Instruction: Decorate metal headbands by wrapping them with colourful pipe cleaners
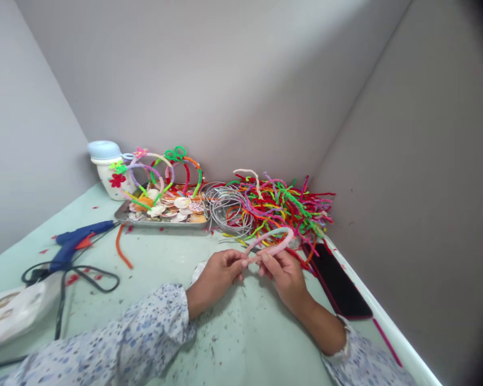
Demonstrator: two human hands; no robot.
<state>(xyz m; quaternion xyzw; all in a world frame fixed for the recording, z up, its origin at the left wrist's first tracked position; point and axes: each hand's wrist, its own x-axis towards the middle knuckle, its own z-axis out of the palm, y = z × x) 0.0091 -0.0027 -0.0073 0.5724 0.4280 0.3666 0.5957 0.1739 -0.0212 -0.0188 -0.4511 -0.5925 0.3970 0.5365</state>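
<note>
A fuzzy pink-and-pale-blue loop is clamped in the fingertips of the left grip and the right grip. Its rounded end is pointed away and rightward, its long axis slanted. Beyond both, smooth grey wire is coiled beside tangled, fuzzy stems.

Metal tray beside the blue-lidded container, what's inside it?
Shells are spread across the metal tray, with fuzzy colorful hoops rising among them. What lies beneath the shells is covered and can't be seen.
</note>
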